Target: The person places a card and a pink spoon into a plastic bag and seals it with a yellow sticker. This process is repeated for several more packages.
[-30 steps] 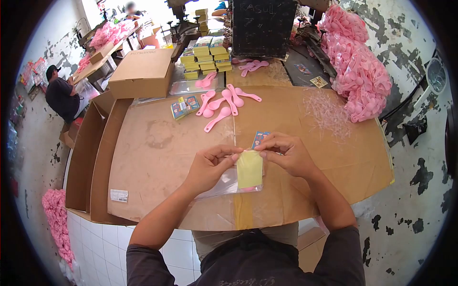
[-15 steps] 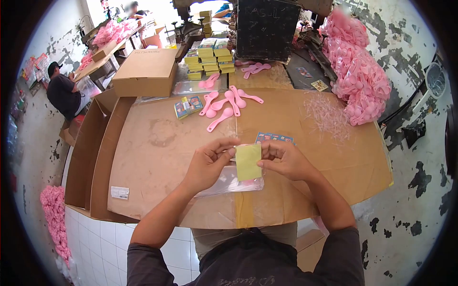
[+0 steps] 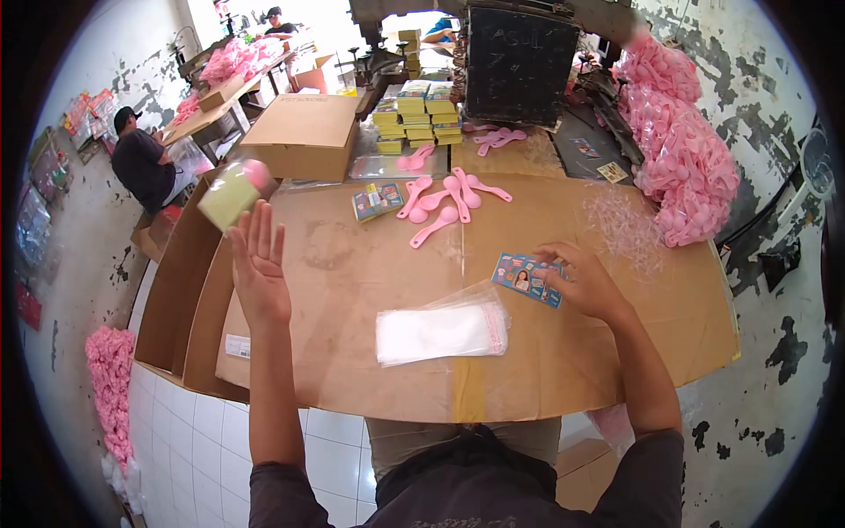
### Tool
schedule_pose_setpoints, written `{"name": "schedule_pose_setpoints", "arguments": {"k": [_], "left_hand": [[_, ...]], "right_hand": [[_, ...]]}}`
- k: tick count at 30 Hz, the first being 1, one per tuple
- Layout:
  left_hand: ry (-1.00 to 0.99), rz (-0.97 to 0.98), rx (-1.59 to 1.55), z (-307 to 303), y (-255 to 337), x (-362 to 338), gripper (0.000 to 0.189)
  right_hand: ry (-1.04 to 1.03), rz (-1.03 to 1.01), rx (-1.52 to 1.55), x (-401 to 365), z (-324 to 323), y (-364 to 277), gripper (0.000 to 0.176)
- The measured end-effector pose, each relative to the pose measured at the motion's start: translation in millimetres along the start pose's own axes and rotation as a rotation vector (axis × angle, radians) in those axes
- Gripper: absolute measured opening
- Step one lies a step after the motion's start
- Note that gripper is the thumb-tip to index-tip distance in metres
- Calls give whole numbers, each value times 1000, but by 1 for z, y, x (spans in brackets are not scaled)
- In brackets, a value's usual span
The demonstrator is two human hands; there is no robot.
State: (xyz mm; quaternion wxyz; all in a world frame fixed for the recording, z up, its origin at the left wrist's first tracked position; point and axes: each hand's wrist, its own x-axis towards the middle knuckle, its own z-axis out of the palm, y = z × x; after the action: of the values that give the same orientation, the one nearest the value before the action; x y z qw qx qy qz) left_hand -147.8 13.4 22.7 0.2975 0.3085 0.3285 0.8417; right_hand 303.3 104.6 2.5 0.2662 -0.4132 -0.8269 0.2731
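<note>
My left hand [image 3: 261, 264] is raised at the left with its palm showing and fingers stretched out. Just beyond its fingertips is a blurred packet [image 3: 231, 198] with a yellow-green card and a pink spoon, over the cardboard box at the left. My right hand [image 3: 581, 280] reaches over the blue printed cards [image 3: 525, 278], fingers apart and bent, the fingertips at the cards' upper right part. Between the hands, a stack of clear plastic bags [image 3: 440, 334] lies flat. Farther back are several loose pink spoons [image 3: 431, 231] and a banded bundle of cards [image 3: 377, 202].
A long open carton [image 3: 180, 304] stands along the table's left edge, with a closed cardboard box [image 3: 299, 128] behind it. Stacks of yellow-edged cards [image 3: 418, 114] stand at the back. Bagged pink spoons [image 3: 678, 150] and plastic strips [image 3: 620, 220] are at the right. A person [image 3: 145, 163] sits far left.
The packet has left my hands and moved up and left. My left hand has swung left and opened. My right hand has shifted right to the blue cards, uncovering the plastic bags.
</note>
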Motion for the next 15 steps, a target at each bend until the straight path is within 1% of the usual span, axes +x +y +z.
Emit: {"name": "schedule_pose_setpoints", "arguments": {"k": [1, 3, 4, 6, 8, 10, 13, 15], "left_hand": [[29, 22, -9, -5, -2, 7, 60], [-6, -100, 52, -21, -26, 10, 58], [-24, -164, 83, -23, -31, 8, 57], [-281, -274, 418, -14, -45, -9, 51], [-606, -356, 805, 12, -58, -29, 44], [-912, -224, 1040, 37, -65, -51, 49], [-1140, 11, 1221, 66, -76, -72, 48], [-1167, 32, 1217, 72, -84, -73, 38]], "right_hand": [[42, -40, -94, -1, 3, 9, 35], [136, -124, -282, -1, 9, 25, 35], [118, -119, -302, -2, 9, 26, 35], [77, -102, -344, -5, 9, 25, 36], [92, -89, -356, -5, 13, 23, 37], [92, -63, -338, -5, 14, 23, 37], [100, -18, -232, -1, 15, 30, 33], [136, 6, -126, -1, 20, 37, 29]]}}
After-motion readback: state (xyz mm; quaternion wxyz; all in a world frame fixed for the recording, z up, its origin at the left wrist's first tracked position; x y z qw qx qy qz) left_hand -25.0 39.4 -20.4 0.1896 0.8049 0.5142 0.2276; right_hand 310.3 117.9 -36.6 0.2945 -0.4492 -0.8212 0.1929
